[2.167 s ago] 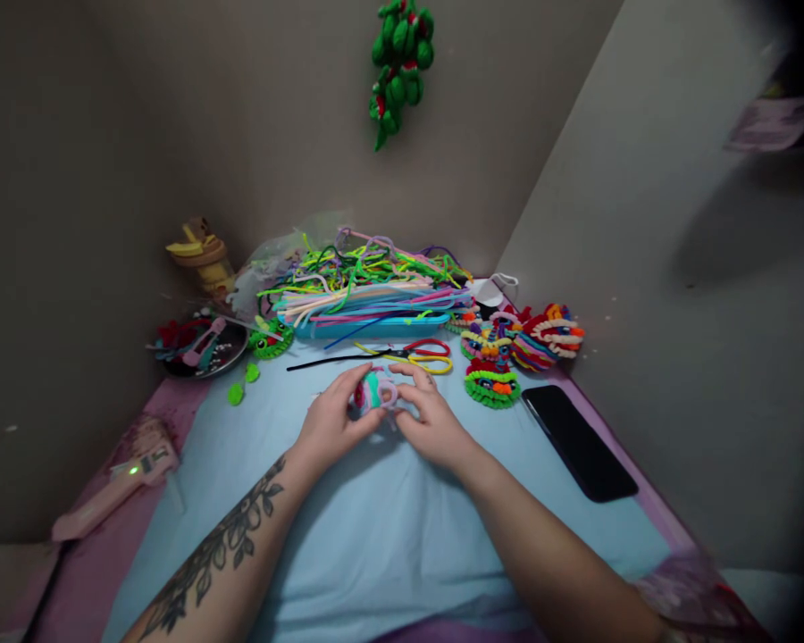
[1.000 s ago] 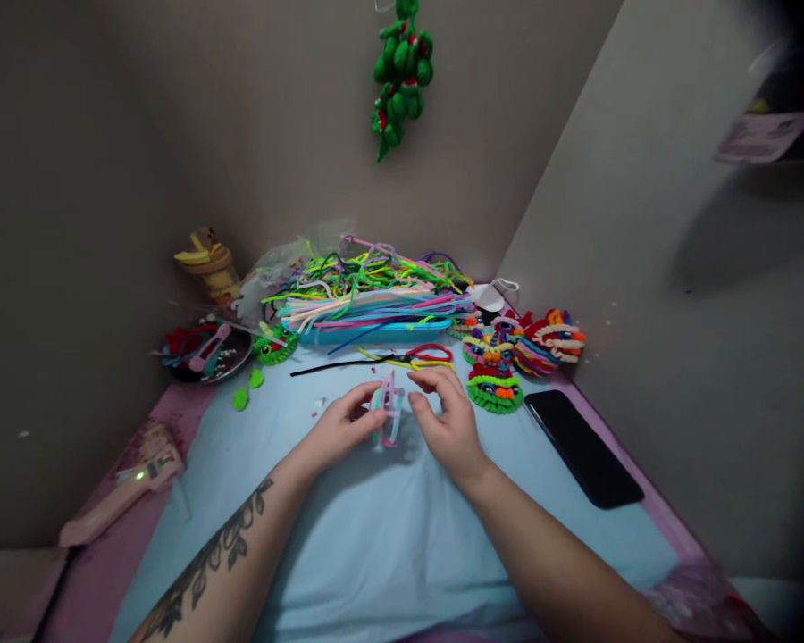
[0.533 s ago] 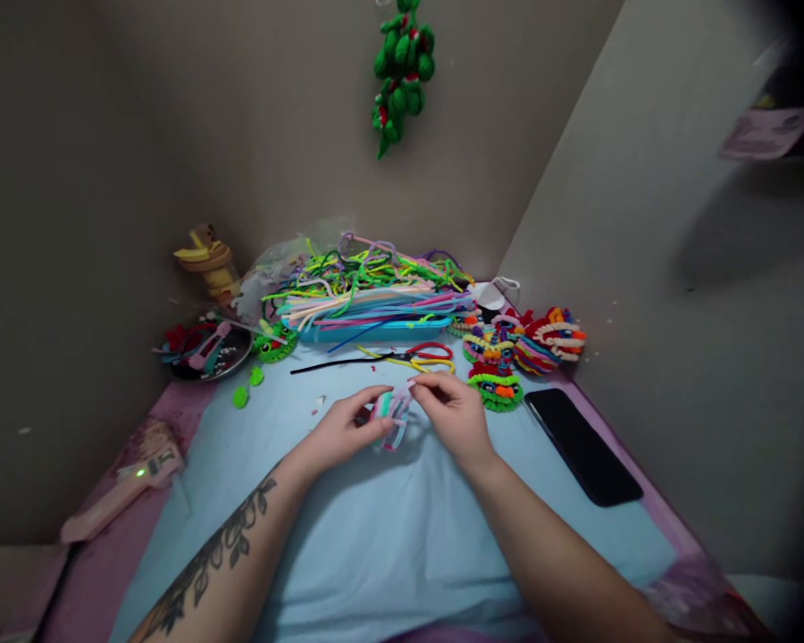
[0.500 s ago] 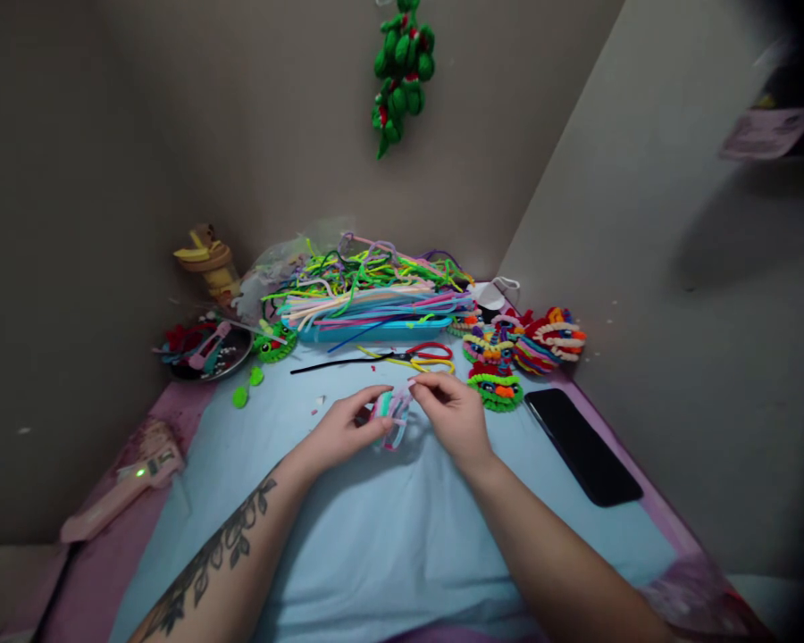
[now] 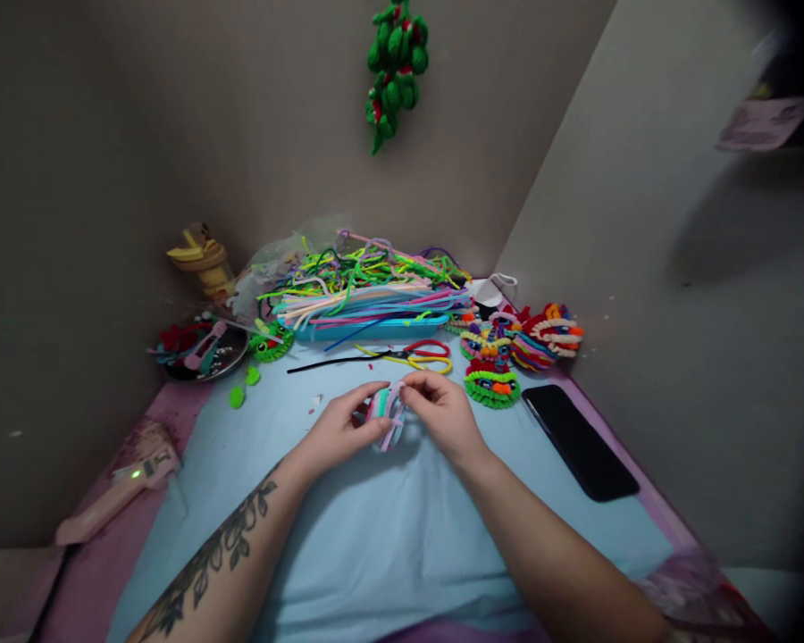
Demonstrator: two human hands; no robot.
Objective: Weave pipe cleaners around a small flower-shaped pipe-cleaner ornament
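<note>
Both my hands meet over the light blue cloth (image 5: pixel 375 527) at the table's middle. My left hand (image 5: pixel 339 430) grips a small coiled pipe-cleaner piece (image 5: pixel 387 414) in pink, teal and lilac, held on edge. My right hand (image 5: pixel 446 415) pinches the top of the same piece with thumb and forefinger. Just behind the hands lie red and yellow scissors (image 5: pixel 423 354) and a long black pipe cleaner (image 5: pixel 322 364).
A blue tray heaped with coloured pipe cleaners (image 5: pixel 365 290) sits at the back. Finished coiled figures (image 5: pixel 509 353) lie at the right, beside a black phone (image 5: pixel 580 440). A dark dish of bits (image 5: pixel 201 348) and a pink glue gun (image 5: pixel 117 491) are at the left. A green ornament (image 5: pixel 392 62) hangs on the wall.
The coiled piece has been turned from lying flat to standing on edge between my hands. My right hand has shifted from beside it to pinching its top.
</note>
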